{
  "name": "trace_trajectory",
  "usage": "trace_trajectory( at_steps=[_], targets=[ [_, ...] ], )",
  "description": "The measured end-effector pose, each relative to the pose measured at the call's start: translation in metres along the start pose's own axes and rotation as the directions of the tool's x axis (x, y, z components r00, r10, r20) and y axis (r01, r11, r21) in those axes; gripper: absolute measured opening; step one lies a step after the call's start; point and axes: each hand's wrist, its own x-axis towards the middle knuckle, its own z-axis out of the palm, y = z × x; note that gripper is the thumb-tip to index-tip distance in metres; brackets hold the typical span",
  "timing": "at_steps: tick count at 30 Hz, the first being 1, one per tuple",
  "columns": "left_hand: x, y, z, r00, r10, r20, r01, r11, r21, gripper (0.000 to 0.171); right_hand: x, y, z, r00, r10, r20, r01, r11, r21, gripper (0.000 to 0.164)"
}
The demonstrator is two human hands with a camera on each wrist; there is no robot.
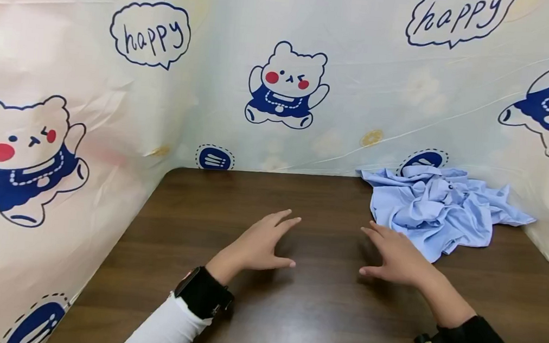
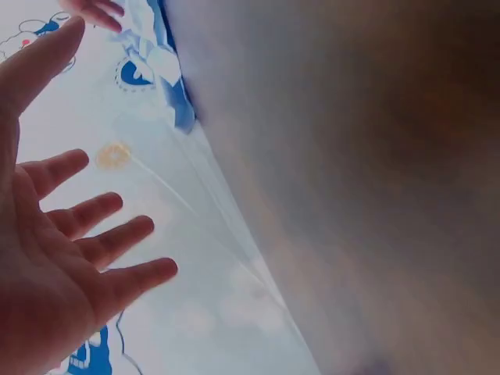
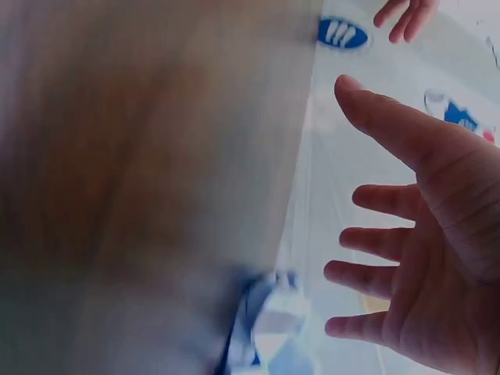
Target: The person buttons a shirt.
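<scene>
A crumpled light-blue cloth [image 1: 440,205], with a small dark button showing, lies in a heap at the back right of the brown table [image 1: 306,316]. My right hand [image 1: 399,256] hovers over the wood just in front of the heap, its fingertips overlapping the cloth's near edge in the head view. Across from it, my left hand [image 1: 261,241] is held over the middle of the table. Both palms face each other with fingers spread and thumbs apart. Neither hand holds anything; the wrist views show bare palms.
A pale curtain [image 1: 214,79] printed with bears and "happy" bubbles hangs behind the table and along both sides. Black bands [image 1: 205,292] with small devices wrap both wrists, below white sleeves [image 1: 165,328].
</scene>
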Motion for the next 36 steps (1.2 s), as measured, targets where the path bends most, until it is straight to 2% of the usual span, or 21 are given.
trace_trajectory(
  at_steps=[5, 11, 15, 22, 27, 31, 33, 36],
  targets=[
    [0.037, 0.009, 0.005, 0.998, 0.066, -0.001, -0.066, 0.994, -0.086, 0.081, -0.001, 0.024, -0.015, 0.996, 0.014, -0.09, -0.011, 0.999, 0.033, 0.073],
    [0.075, 0.026, 0.015, 0.994, 0.104, -0.031, -0.107, 0.989, -0.101, 0.074, 0.0, 0.038, -0.025, 0.991, 0.047, -0.127, -0.04, 0.998, 0.053, 0.066],
    [0.104, 0.038, 0.023, 0.995, 0.098, -0.029, -0.1, 0.991, -0.094, 0.071, 0.003, 0.045, -0.026, 0.988, 0.073, -0.138, -0.066, 0.996, 0.06, 0.065],
    [0.161, 0.063, 0.036, 0.998, 0.069, -0.005, -0.069, 0.997, -0.018, 0.068, 0.012, 0.062, -0.024, 0.973, 0.144, -0.178, -0.134, 0.989, 0.068, 0.063],
    [0.197, 0.085, 0.047, 0.997, 0.062, -0.041, -0.061, 0.998, 0.019, 0.064, 0.017, 0.08, -0.035, 0.935, 0.197, -0.294, -0.185, 0.98, 0.066, 0.059],
    [0.213, 0.102, 0.058, 0.999, 0.037, -0.019, -0.036, 0.998, 0.054, 0.065, 0.021, 0.102, -0.044, 0.887, 0.281, -0.365, -0.286, 0.957, 0.042, 0.06],
    [0.216, 0.108, 0.063, 1.0, 0.018, 0.006, -0.018, 0.997, 0.076, 0.068, 0.023, 0.114, -0.048, 0.867, 0.349, -0.355, -0.362, 0.932, 0.032, 0.064],
    [0.217, 0.114, 0.068, 0.999, -0.028, 0.033, 0.024, 0.995, 0.101, 0.072, 0.026, 0.133, -0.055, 0.849, 0.469, -0.245, -0.47, 0.881, 0.057, 0.073]
  ],
)
